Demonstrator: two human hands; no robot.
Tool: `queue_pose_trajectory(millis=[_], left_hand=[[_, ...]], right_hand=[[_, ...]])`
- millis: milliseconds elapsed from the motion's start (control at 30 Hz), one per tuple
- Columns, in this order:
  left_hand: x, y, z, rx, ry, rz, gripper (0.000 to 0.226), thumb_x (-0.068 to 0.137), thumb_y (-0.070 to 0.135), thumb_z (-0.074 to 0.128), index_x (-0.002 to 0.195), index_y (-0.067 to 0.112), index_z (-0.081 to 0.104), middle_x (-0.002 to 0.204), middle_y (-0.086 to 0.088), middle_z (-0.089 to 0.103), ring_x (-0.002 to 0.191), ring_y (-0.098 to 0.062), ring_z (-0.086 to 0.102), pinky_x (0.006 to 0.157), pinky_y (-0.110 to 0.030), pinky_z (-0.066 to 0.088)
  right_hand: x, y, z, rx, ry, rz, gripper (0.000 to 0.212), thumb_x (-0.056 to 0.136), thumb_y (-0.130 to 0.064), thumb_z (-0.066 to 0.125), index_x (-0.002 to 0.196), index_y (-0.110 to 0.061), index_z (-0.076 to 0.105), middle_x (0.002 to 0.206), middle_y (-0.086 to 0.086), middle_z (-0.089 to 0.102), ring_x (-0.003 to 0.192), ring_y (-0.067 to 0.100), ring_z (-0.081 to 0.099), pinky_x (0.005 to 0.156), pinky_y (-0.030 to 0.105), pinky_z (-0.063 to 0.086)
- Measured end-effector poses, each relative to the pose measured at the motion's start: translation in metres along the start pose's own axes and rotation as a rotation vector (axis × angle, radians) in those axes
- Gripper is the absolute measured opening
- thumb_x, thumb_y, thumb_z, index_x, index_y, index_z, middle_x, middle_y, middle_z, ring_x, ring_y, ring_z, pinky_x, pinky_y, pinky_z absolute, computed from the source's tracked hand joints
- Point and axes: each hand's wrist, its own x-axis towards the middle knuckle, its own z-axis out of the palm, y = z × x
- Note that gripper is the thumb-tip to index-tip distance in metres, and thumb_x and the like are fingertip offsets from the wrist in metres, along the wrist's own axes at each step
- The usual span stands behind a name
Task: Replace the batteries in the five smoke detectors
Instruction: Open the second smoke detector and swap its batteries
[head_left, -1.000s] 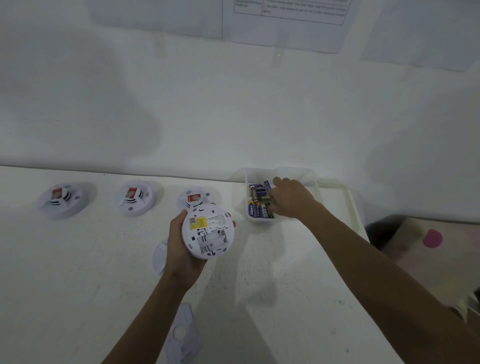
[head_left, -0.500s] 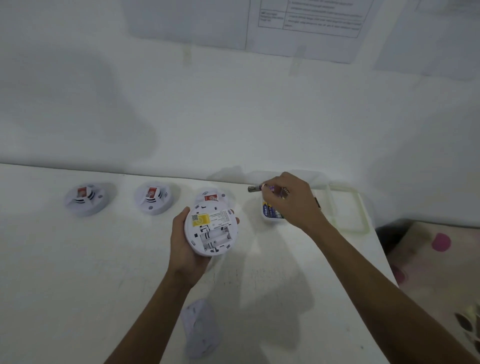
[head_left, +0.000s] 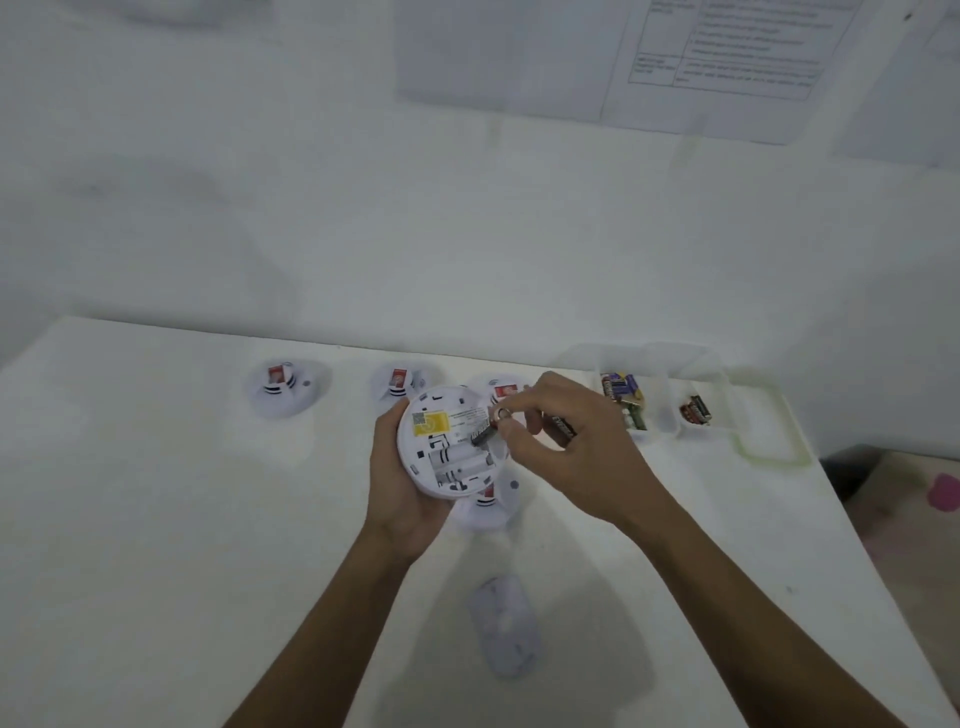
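Note:
My left hand (head_left: 400, 499) grips a white round smoke detector (head_left: 449, 441) with its back towards me, showing a yellow label and an open battery bay. My right hand (head_left: 576, 447) pinches a dark battery (head_left: 485, 431) whose lower end points into the bay; a second battery (head_left: 563, 427) lies under its fingers. Three more detectors stand at the back of the table: one at the left (head_left: 280, 387), one in the middle (head_left: 400, 382), one (head_left: 506, 389) partly hidden behind my hands. Another detector (head_left: 488, 512) lies below the held one.
A clear plastic box (head_left: 657, 395) holds several batteries (head_left: 621, 387) in its left compartment and a few (head_left: 695, 409) in its right. Its lid (head_left: 769, 452) lies beside it near the table's right edge. A flat white detector cover (head_left: 506, 634) lies near me. A white wall stands behind.
My right hand has come from the battery box to the held detector, carrying batteries. One battery now points into the open bay. The left hand keeps its hold.

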Motion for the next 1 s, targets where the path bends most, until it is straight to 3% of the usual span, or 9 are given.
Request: queue_pose_trajectory(millis=[133, 200, 300, 367, 500, 633, 733, 900, 1000], left_hand=[[-0.013, 0.019, -0.012, 0.029, -0.041, 0.021, 0.041, 0.08, 0.048, 0.047, 0.094, 0.026, 0.079, 0.105, -0.002, 0.074, 0.095, -0.02, 0.07, 0.085, -0.035, 0.055], [-0.015, 0.025, -0.02, 0.025, -0.019, 0.031, 0.043, 0.079, 0.049, 0.047, 0.1, 0.026, 0.077, 0.112, -0.005, 0.072, 0.1, -0.022, 0.069, 0.088, -0.038, 0.054], [-0.021, 0.033, -0.025, 0.004, 0.003, 0.023, 0.045, 0.08, 0.047, 0.041, 0.094, 0.025, 0.078, 0.103, -0.006, 0.074, 0.089, -0.022, 0.071, 0.074, -0.034, 0.06], [-0.026, 0.038, -0.024, -0.001, 0.003, 0.005, 0.046, 0.083, 0.046, 0.041, 0.098, 0.021, 0.077, 0.103, -0.009, 0.073, 0.089, -0.023, 0.071, 0.073, -0.034, 0.06], [-0.03, 0.045, -0.026, 0.024, -0.016, -0.034, 0.05, 0.088, 0.047, 0.038, 0.11, 0.016, 0.07, 0.106, -0.011, 0.07, 0.092, -0.024, 0.069, 0.078, -0.035, 0.057], [-0.031, 0.047, -0.026, 0.025, -0.036, -0.04, 0.05, 0.09, 0.046, 0.038, 0.112, 0.012, 0.067, 0.105, -0.011, 0.069, 0.091, -0.023, 0.068, 0.074, -0.032, 0.058], [-0.032, 0.048, -0.026, 0.019, -0.045, -0.045, 0.05, 0.091, 0.044, 0.036, 0.108, 0.011, 0.069, 0.101, -0.011, 0.071, 0.088, -0.022, 0.069, 0.069, -0.032, 0.058], [-0.032, 0.048, -0.027, 0.017, -0.029, -0.026, 0.052, 0.093, 0.043, 0.033, 0.098, 0.016, 0.076, 0.099, -0.009, 0.072, 0.087, -0.021, 0.07, 0.071, -0.032, 0.059], [-0.031, 0.048, -0.028, -0.002, -0.016, -0.025, 0.053, 0.095, 0.043, 0.031, 0.099, 0.015, 0.076, 0.1, -0.01, 0.072, 0.088, -0.022, 0.07, 0.07, -0.032, 0.059]], right_hand=[[-0.003, -0.016, 0.025, -0.178, -0.047, -0.088, 0.019, 0.083, -0.029, 0.063, 0.093, -0.017, 0.074, 0.074, -0.009, 0.047, 0.064, 0.001, 0.046, 0.059, 0.011, 0.029], [-0.003, -0.023, 0.036, -0.219, -0.04, -0.115, 0.024, 0.083, -0.034, 0.06, 0.093, -0.018, 0.074, 0.075, -0.013, 0.045, 0.066, 0.001, 0.047, 0.059, 0.014, 0.033], [-0.002, -0.033, 0.049, -0.25, -0.043, -0.143, 0.027, 0.083, -0.037, 0.059, 0.094, -0.018, 0.074, 0.076, -0.014, 0.047, 0.067, 0.002, 0.05, 0.057, 0.02, 0.042], [-0.001, -0.038, 0.056, -0.27, -0.072, -0.154, 0.027, 0.082, -0.038, 0.06, 0.095, -0.019, 0.074, 0.078, -0.011, 0.051, 0.069, 0.004, 0.052, 0.057, 0.022, 0.046], [0.002, -0.042, 0.067, -0.271, -0.134, -0.127, 0.029, 0.081, -0.044, 0.059, 0.097, -0.023, 0.073, 0.08, -0.018, 0.049, 0.073, -0.001, 0.05, 0.061, 0.013, 0.041], [0.003, -0.044, 0.073, -0.241, -0.174, -0.063, 0.029, 0.079, -0.047, 0.059, 0.095, -0.027, 0.072, 0.08, -0.013, 0.058, 0.074, 0.004, 0.056, 0.065, 0.019, 0.047], [0.003, -0.043, 0.076, -0.239, -0.177, -0.05, 0.026, 0.079, -0.046, 0.061, 0.095, -0.028, 0.071, 0.079, -0.013, 0.059, 0.073, 0.005, 0.057, 0.064, 0.021, 0.049], [0.002, -0.044, 0.079, -0.273, -0.172, -0.053, 0.032, 0.079, -0.053, 0.056, 0.095, -0.028, 0.069, 0.079, -0.019, 0.053, 0.073, 0.0, 0.054, 0.065, 0.011, 0.041], [0.001, -0.045, 0.082, -0.267, -0.138, -0.044, 0.033, 0.08, -0.055, 0.06, 0.095, -0.027, 0.069, 0.079, -0.021, 0.051, 0.073, -0.001, 0.054, 0.064, 0.014, 0.045]])
